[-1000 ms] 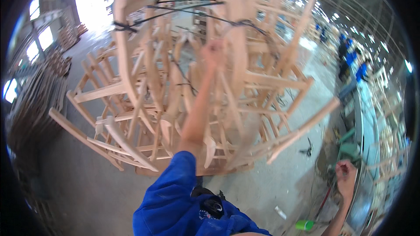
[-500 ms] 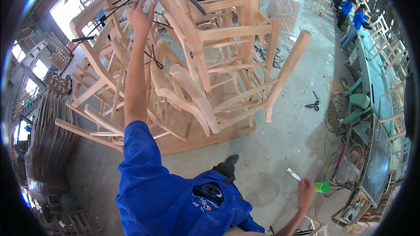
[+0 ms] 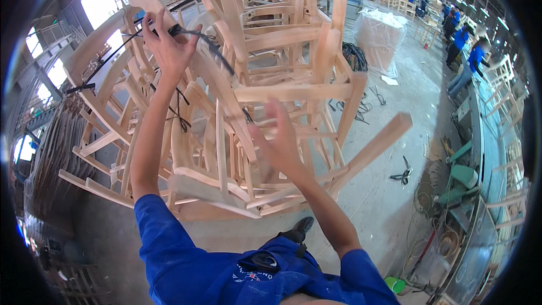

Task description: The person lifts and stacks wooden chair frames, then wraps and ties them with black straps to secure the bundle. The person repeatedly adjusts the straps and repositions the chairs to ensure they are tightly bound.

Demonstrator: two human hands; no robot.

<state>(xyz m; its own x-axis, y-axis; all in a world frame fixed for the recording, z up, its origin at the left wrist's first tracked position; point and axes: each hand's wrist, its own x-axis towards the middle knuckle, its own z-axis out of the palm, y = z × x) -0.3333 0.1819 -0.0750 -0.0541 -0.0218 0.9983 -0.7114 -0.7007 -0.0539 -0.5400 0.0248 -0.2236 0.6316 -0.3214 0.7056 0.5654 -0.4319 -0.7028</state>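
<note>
Looking down at a big stack of bare wooden chair frames point(image 3: 271, 79) piled on a flat wooden pallet point(image 3: 197, 210) w/ black cord point(image 3: 209, 42) run across the top of the pile. No real bins nearby, closest thing to a container is a small green cup point(image 3: 395, 285) on the concrete floor point(image 3: 384, 192) at lower right, can't see inside it.

Left hand point(image 3: 166, 39) is up high, arm stretched nearly straight, fingers curled round the black cord right where it crosses a curved chair back at the upper left of the stack. Grip looks closed on the cord, tho it's a bit blurry so maybe it's pinching the wood edge too.

Right hand point(image 3: 279, 141) is lower, in front of the middle of the stack, fingers spread wide, palm facing the frames, holding nothing. It's just beside a chair rail, can't tell if it touches.

Room-wise: one long chair leg point(image 3: 375, 144) pokes out to the right past the pile. Floor to the right is open except a black tool point(image 3: 402, 172) lying there. Further right, a workbench line w/ green machines point(image 3: 460, 178). Other workers in blue point(image 3: 471, 59) stand well apart at upper right, and a plastic-wrapped bundle point(image 3: 377, 36) sits behind the stack.
</note>
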